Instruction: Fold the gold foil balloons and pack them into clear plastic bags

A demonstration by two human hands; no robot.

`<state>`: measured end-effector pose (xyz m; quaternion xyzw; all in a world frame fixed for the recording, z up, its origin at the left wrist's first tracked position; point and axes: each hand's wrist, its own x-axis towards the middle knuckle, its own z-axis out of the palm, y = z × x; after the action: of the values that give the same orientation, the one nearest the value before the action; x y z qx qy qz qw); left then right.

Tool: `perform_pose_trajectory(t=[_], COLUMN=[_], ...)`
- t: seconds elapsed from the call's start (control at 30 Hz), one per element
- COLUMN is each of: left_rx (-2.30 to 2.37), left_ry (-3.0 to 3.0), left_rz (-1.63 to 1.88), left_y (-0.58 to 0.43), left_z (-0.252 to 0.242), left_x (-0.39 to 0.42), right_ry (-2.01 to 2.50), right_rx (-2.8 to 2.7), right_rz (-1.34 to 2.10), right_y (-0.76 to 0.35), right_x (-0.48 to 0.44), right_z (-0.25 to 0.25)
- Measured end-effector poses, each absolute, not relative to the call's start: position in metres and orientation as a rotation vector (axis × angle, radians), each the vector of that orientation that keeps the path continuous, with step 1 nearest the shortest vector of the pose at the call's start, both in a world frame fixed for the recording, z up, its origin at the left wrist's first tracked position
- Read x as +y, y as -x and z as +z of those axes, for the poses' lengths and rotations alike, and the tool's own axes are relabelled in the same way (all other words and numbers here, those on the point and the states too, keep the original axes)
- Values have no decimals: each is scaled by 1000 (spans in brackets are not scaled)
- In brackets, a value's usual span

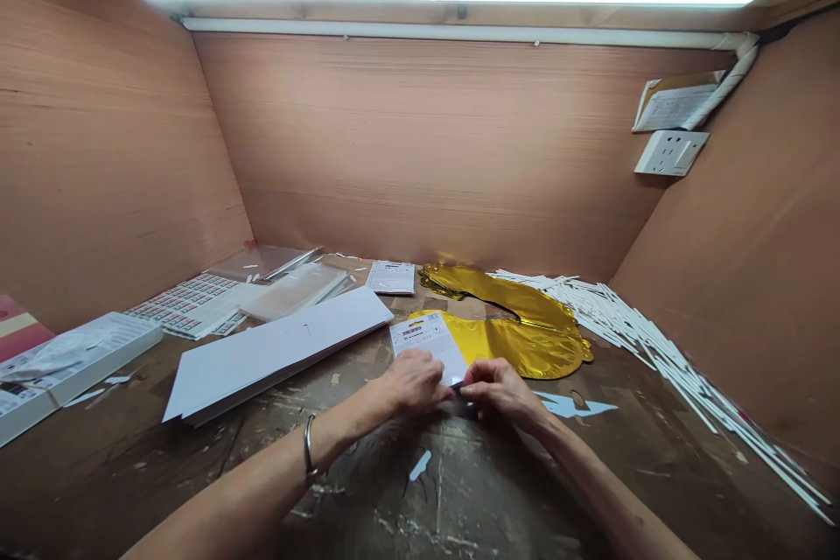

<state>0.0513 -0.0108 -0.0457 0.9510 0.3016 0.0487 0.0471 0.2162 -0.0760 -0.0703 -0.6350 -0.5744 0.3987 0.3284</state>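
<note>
A white printed card packet (429, 345) with a barcode and a hang slot lies at mid-table, partly over the gold foil. My left hand (415, 380) is closed at its lower edge, with fingers curled under. Pinched at the packet's bottom right corner, my right hand (499, 390) sits close beside the left. A small dark strip shows between the fingertips, too little of it to name. Just behind the hands rest flat gold foil balloons (525, 348).
White card sheets (282, 350) are stacked at left, near clear plastic sleeves (298, 289) and sticker sheets (197, 302). A white box (105, 359) stands far left. Several thin white sticks (630, 324) line the right. Printed cards (391, 277) lie behind. Paper scraps (420, 465) are in front.
</note>
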Motion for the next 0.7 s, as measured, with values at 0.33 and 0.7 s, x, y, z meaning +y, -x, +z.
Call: perform_pose_trajectory(t=[0.33,0.7], left_rx=[993,983], left_ry=[-2900,-2913], left_rz=[197,198], left_y=[-54,-54], left_z=[-99,-100], left_x=[24,24], right_ry=[1702,1722], right_rx=[-2253,-2185], right_rz=[139,-333], right_y=[-217,-220], right_x=[-88,-128], right_z=[-76,-88])
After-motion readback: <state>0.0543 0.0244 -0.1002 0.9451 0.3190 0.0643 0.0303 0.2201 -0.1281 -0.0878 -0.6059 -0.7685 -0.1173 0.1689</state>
